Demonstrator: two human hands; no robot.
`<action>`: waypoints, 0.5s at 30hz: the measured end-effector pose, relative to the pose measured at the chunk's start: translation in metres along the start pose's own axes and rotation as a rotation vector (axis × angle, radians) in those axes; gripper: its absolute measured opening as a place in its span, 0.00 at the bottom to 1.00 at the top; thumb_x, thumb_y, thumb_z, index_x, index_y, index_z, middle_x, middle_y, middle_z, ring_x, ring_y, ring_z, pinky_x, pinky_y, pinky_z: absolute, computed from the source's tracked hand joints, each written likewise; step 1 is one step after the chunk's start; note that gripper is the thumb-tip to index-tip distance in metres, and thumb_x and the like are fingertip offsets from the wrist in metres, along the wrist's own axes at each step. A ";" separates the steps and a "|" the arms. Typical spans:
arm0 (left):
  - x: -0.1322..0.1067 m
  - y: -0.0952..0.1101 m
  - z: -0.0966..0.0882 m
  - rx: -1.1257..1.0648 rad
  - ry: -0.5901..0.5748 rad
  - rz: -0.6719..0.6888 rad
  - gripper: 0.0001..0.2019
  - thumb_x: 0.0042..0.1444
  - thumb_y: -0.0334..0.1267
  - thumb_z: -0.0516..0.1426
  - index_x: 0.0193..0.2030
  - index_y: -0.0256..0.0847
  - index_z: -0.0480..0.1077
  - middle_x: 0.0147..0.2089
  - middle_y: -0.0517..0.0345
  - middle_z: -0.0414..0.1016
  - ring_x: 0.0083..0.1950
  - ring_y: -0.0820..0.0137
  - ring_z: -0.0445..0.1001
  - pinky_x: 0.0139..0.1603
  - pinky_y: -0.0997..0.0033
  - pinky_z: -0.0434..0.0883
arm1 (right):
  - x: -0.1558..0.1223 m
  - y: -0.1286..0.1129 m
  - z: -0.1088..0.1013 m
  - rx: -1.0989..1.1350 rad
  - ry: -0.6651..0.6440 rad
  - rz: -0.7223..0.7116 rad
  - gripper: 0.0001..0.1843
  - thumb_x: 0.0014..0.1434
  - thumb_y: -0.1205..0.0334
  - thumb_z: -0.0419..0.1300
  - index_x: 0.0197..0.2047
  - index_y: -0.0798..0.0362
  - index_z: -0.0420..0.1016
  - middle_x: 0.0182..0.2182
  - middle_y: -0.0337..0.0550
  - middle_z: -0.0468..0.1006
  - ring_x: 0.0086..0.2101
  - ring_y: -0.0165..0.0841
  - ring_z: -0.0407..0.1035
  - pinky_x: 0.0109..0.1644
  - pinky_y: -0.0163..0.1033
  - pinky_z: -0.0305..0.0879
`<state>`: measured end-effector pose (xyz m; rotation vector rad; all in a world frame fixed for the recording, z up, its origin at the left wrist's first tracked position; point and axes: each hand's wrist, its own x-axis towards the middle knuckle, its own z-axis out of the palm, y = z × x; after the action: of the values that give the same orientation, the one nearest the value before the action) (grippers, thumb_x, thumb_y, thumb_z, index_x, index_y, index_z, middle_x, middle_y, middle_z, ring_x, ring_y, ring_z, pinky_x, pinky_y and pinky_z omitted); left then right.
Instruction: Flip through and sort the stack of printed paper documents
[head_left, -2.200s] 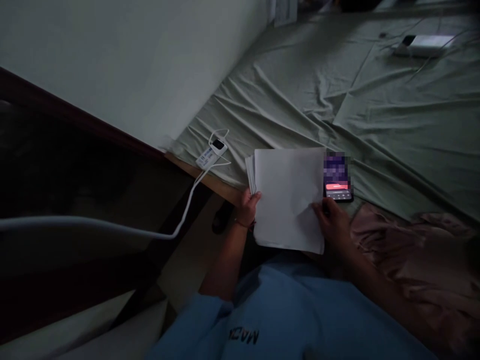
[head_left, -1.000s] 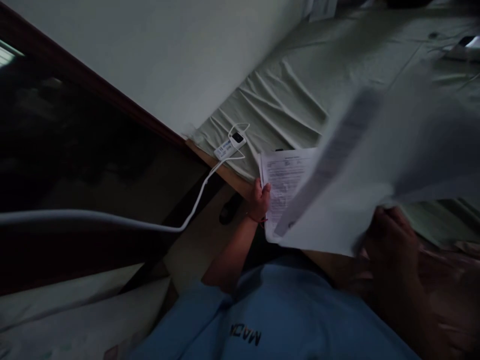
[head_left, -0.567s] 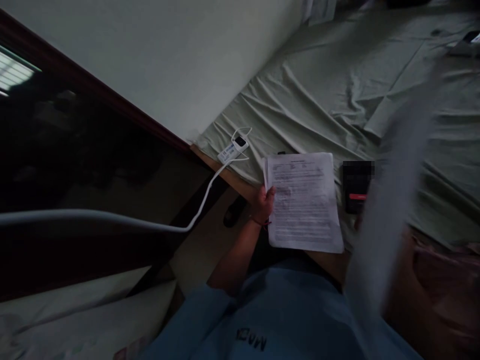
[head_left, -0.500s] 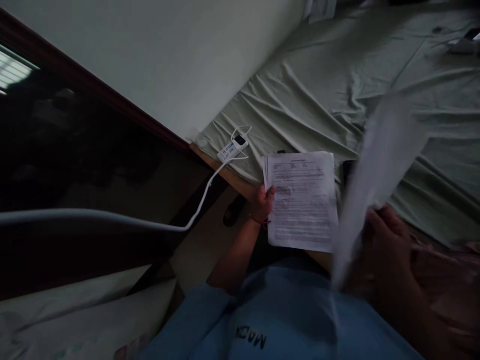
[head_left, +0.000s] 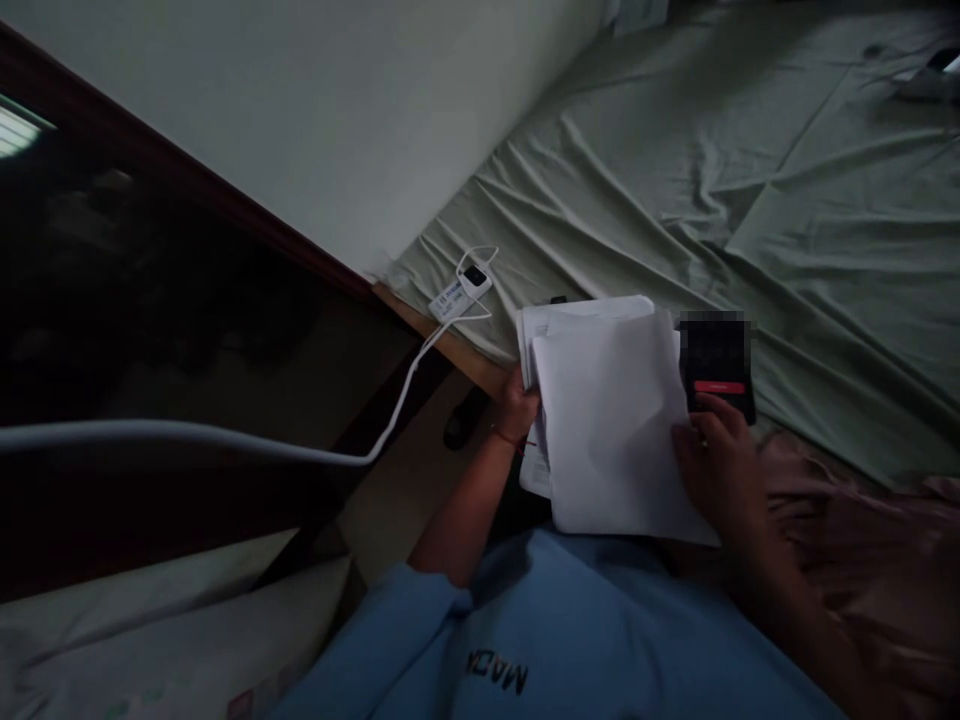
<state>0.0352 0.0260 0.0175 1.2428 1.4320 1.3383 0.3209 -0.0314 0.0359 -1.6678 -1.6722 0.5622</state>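
Note:
In front of my chest, a blank-faced sheet of paper [head_left: 611, 430] lies over a stack of printed papers [head_left: 534, 325], whose left and top edges show from beneath. My left hand [head_left: 519, 400] is closed around the left edge of the papers, its fingers partly hidden. At the right edge of the white sheet, my right hand [head_left: 720, 460] pinches the paper with bent fingers. Just beyond that hand lies a dark phone [head_left: 720, 375] with a red bar on its screen, partly blurred out.
A wrinkled pale green sheet [head_left: 645, 220] covers the bed. Near its left corner sits a small white device [head_left: 474, 280] on a white box [head_left: 448, 302], with a white cable [head_left: 405, 400] running left. Reddish cloth [head_left: 817, 500] lies at the right, and a wall [head_left: 337, 130] rises behind.
My right hand has swung the loose sheet leftward and down onto the printed stack, covering most of the text. The phone is now uncovered. My left hand keeps its hold.

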 end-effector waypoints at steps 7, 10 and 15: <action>0.001 -0.008 -0.013 0.022 0.051 0.030 0.12 0.49 0.37 0.60 0.42 0.44 0.78 0.48 0.56 0.80 0.55 0.58 0.74 0.65 0.57 0.67 | -0.005 -0.004 0.004 0.102 -0.084 0.059 0.17 0.63 0.46 0.56 0.37 0.52 0.73 0.58 0.60 0.73 0.43 0.43 0.74 0.43 0.51 0.72; 0.002 -0.017 -0.018 0.023 0.095 0.013 0.12 0.48 0.39 0.61 0.42 0.45 0.78 0.48 0.55 0.80 0.58 0.57 0.73 0.64 0.57 0.67 | -0.006 -0.010 0.002 0.122 -0.102 0.090 0.17 0.64 0.46 0.55 0.39 0.51 0.73 0.52 0.56 0.78 0.38 0.40 0.74 0.41 0.47 0.70; 0.002 -0.017 -0.019 -0.043 0.082 -0.066 0.14 0.47 0.38 0.61 0.43 0.46 0.78 0.50 0.56 0.79 0.56 0.59 0.74 0.60 0.59 0.70 | -0.008 -0.020 0.001 0.249 -0.164 0.283 0.24 0.59 0.41 0.59 0.47 0.53 0.72 0.31 0.47 0.79 0.28 0.39 0.71 0.33 0.43 0.66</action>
<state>0.0138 0.0247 0.0027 1.1147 1.4802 1.3814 0.3058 -0.0409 0.0482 -1.7187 -1.4139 1.0261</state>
